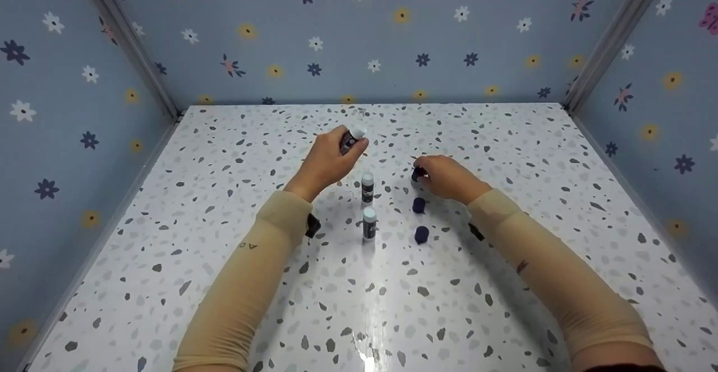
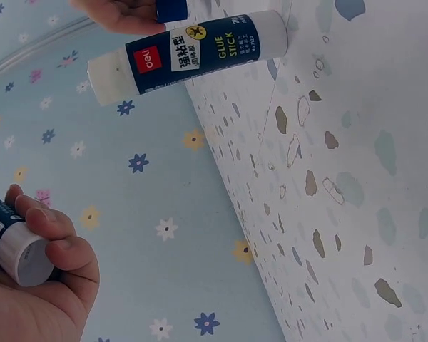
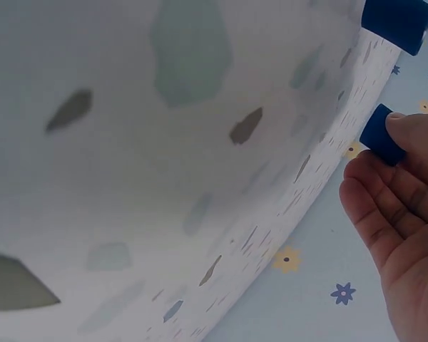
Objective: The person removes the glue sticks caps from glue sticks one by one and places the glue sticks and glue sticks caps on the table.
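Note:
My left hand (image 1: 328, 161) grips a glue stick (image 1: 352, 139) with a dark label, tilted above the table, its whitish end up. The left wrist view shows this stick's white round base (image 2: 34, 262) between curled fingers. Two more glue sticks stand upright without caps, a farther one (image 1: 367, 188) and a nearer one (image 1: 369, 225). To their right, my right hand (image 1: 447, 180) pinches a dark blue cap (image 3: 382, 135) between thumb and fingers, low over the table. Two similar caps, one in the middle (image 1: 418, 205) and one nearer (image 1: 422, 234), sit on the table in front of it.
The speckled white table (image 1: 224, 260) is bounded by a flowered blue back wall (image 1: 336, 35) and side walls at left (image 1: 50, 136) and right (image 1: 679, 119). Grey metal posts (image 1: 617, 35) mark the back corners.

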`<action>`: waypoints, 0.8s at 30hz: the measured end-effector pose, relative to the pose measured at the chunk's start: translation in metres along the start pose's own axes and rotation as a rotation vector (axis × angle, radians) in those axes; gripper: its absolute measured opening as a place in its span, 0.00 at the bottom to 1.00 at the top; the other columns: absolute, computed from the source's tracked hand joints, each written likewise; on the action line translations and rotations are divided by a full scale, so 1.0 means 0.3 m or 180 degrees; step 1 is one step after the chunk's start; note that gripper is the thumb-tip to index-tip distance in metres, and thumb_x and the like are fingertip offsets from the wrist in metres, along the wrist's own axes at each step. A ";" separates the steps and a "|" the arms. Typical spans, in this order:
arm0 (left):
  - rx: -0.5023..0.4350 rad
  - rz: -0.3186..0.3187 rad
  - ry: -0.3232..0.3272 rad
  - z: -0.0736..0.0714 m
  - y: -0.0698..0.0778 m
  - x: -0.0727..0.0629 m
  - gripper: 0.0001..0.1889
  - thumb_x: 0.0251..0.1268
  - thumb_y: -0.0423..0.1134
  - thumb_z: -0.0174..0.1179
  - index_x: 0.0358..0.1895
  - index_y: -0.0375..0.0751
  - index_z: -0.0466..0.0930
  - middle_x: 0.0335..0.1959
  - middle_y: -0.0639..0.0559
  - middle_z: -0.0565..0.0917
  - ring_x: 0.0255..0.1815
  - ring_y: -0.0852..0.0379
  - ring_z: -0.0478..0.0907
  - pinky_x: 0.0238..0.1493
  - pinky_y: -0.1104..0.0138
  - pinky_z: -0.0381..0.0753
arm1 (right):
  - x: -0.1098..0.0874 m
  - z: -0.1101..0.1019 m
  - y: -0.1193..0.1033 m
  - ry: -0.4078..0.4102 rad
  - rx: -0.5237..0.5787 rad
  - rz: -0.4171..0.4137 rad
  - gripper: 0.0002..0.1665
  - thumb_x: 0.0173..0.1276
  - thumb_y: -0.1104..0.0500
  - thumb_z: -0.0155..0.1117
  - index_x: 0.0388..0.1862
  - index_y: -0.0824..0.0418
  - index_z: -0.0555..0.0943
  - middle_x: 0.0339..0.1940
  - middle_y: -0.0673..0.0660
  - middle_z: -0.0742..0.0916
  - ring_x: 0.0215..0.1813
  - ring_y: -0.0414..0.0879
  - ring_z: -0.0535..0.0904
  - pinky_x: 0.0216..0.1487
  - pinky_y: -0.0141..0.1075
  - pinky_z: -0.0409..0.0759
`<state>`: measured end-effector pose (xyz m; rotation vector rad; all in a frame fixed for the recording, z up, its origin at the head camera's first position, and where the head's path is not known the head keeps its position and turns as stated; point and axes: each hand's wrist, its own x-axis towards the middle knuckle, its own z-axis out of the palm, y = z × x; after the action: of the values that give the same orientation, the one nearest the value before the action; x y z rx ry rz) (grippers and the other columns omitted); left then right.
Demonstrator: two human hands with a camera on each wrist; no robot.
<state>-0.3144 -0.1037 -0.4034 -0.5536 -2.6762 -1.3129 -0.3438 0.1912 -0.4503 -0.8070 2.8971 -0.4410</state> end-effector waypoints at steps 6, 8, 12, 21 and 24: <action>-0.0040 0.0013 -0.0031 -0.004 -0.003 0.002 0.19 0.85 0.56 0.53 0.46 0.42 0.72 0.31 0.50 0.74 0.30 0.52 0.70 0.36 0.60 0.71 | 0.004 0.008 0.004 -0.0044 0.0000 0.0016 0.17 0.80 0.66 0.65 0.64 0.69 0.83 0.58 0.66 0.90 0.62 0.61 0.87 0.69 0.54 0.83; -0.0050 0.0034 -0.0038 -0.004 -0.005 0.001 0.18 0.85 0.55 0.53 0.47 0.41 0.71 0.32 0.50 0.73 0.30 0.52 0.69 0.36 0.59 0.70 | 0.007 0.013 0.004 -0.0075 -0.0005 0.0053 0.17 0.80 0.65 0.65 0.64 0.68 0.83 0.58 0.65 0.90 0.63 0.61 0.87 0.69 0.54 0.83; -0.0091 0.0060 -0.0066 -0.002 -0.009 0.000 0.17 0.87 0.53 0.50 0.50 0.41 0.69 0.33 0.49 0.72 0.32 0.52 0.68 0.38 0.59 0.69 | 0.011 0.018 0.002 -0.0118 -0.0025 0.0109 0.17 0.80 0.64 0.66 0.64 0.67 0.83 0.58 0.65 0.90 0.62 0.61 0.87 0.69 0.54 0.83; -0.0247 0.0086 -0.0072 0.003 -0.009 0.003 0.17 0.88 0.49 0.43 0.57 0.38 0.67 0.35 0.47 0.72 0.32 0.52 0.68 0.38 0.59 0.69 | 0.022 0.025 0.002 -0.0209 -0.0024 0.0245 0.20 0.80 0.63 0.66 0.67 0.67 0.81 0.60 0.65 0.89 0.64 0.62 0.86 0.72 0.54 0.81; -0.0264 0.0087 -0.0065 0.006 -0.010 0.004 0.17 0.88 0.49 0.43 0.58 0.38 0.67 0.36 0.47 0.73 0.32 0.52 0.68 0.37 0.59 0.69 | 0.023 0.026 0.001 -0.0235 -0.0020 0.0293 0.21 0.80 0.63 0.67 0.68 0.67 0.82 0.60 0.66 0.89 0.63 0.62 0.86 0.72 0.55 0.81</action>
<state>-0.3165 -0.1035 -0.4064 -0.6138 -2.6303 -1.4238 -0.3486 0.1859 -0.4580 -0.6724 2.8544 -0.3847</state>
